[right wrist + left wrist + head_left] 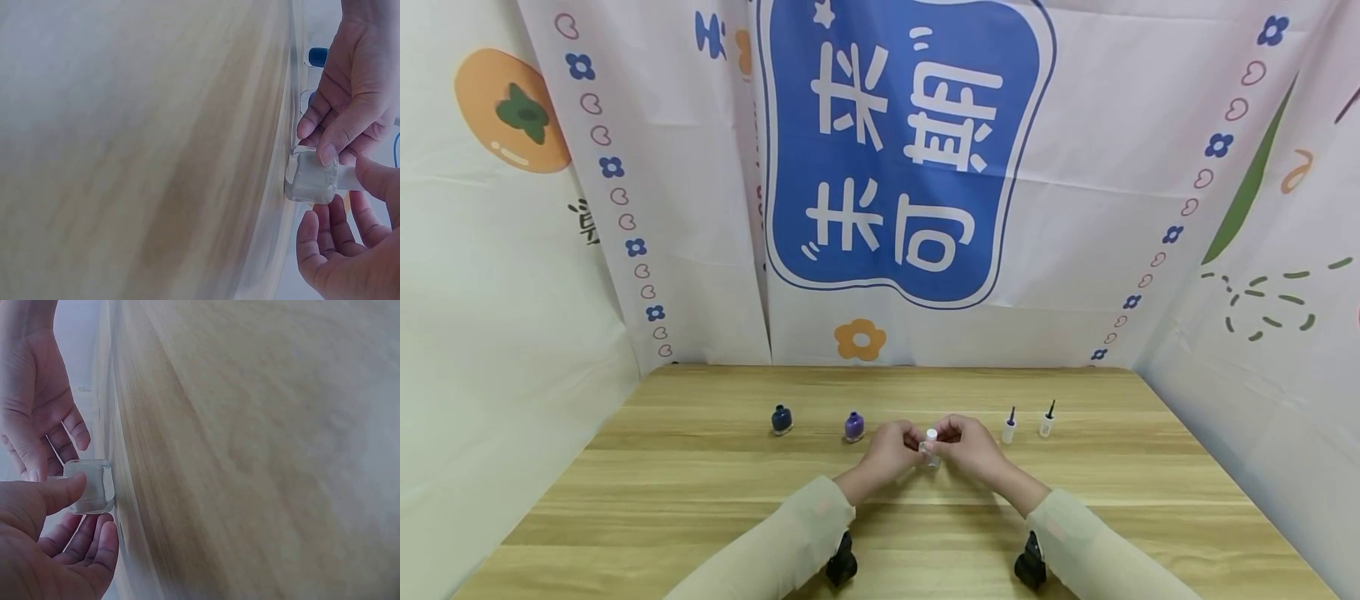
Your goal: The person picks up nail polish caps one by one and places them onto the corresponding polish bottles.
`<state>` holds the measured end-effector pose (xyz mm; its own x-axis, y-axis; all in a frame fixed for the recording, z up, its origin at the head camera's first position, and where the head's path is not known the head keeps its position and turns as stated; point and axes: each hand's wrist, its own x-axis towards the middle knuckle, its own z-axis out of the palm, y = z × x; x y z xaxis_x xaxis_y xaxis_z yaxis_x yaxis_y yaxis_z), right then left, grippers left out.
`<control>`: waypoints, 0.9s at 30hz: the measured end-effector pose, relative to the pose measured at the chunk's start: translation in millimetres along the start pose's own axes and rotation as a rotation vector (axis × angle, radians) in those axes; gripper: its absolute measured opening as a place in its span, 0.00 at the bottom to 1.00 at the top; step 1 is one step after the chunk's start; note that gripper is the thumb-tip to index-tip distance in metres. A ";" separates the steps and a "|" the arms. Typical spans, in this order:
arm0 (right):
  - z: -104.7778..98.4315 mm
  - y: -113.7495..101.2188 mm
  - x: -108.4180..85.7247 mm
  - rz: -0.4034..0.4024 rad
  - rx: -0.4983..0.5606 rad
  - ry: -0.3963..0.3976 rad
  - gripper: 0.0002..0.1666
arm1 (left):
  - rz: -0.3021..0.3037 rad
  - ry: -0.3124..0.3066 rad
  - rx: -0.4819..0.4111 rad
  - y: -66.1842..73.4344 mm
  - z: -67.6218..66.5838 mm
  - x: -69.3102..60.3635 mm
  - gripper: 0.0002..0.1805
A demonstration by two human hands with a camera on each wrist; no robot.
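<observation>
A small clear nail polish bottle [934, 461] with a white cap [932, 434] stands upright at the middle of the table. My left hand [887, 448] holds the glass body from the left, its thumb against the side of the bottle [95, 487]. From the other side, my right hand [972, 447] pinches the white cap [349, 178] between thumb and fingers. The bottle [311, 180] looks filled with a clear or whitish liquid. Whether the cap is fully seated cannot be told.
Left of the hands stand two capless polish bottles, one dark blue [782, 421] and one purple [854, 427]. On the right, two white caps [1008, 431] [1046, 424] stand with their dark brushes pointing up. A printed white cloth [700, 250] hangs behind the wooden table [647, 500].
</observation>
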<state>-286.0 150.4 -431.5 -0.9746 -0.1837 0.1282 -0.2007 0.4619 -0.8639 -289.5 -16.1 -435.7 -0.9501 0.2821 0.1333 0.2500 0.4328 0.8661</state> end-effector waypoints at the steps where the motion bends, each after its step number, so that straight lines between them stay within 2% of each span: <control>1: 0.1 -0.3 -0.4 -0.003 -0.002 0.000 0.09 | 0.002 0.001 -0.001 0.1 -0.3 -0.2 0.09; 18: -2.8 -3.7 -2.1 0.014 0.034 -0.026 0.11 | -0.008 -0.017 -0.005 -2.0 -1.7 -0.1 0.10; 27: -10.8 -7.8 -2.7 0.017 0.053 -0.020 0.13 | 0.015 -0.001 0.020 -0.5 -8.3 -0.1 0.13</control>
<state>-282.9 156.6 -419.8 -0.9754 -0.1939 0.1044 -0.1785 0.4184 -0.8905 -291.1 -23.4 -432.2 -0.9459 0.2897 0.1460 0.2683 0.4455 0.8542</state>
